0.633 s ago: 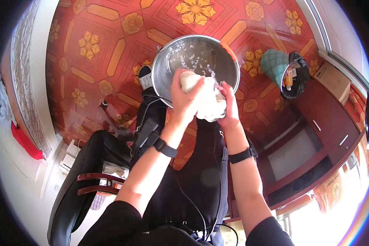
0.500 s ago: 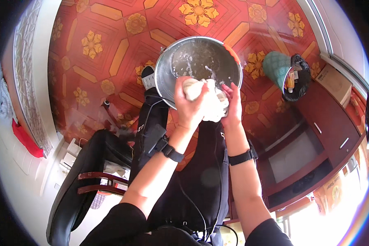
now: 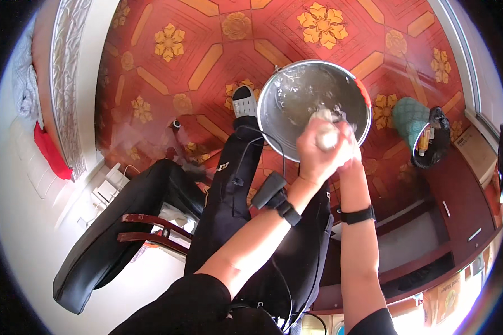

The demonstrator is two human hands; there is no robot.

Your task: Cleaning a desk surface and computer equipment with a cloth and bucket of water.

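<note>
The cloth (image 3: pixel 327 139) is white, the bucket (image 3: pixel 273 119) silver, the red floor (image 3: pixel 193 120) yellow-flowered.

Polished, smooth metal in the bucket (image 3: pixel 271 120); cloth, apparently, in the bundle (image 3: pixel 327 139), crumpled and blurred. Seen beneath with a smooth, low sheen: the floor (image 3: pixel 229 61). Sleek, glossy padding on the chair (image 3: pixel 123 223) (leather or a plastic look-alike), with lacquered wood on the armrest (image 3: pixel 142 218). Textured outside on the bin (image 3: pixel 406 120), with crinkled, shiny plastic in the bag (image 3: pixel 440 137). Matt cardboard on the box (image 3: pixel 475 152), satiny wood on the cabinet (image 3: pixel 461 218), matt cloth on the trousers (image 3: pixel 221 206).
</note>
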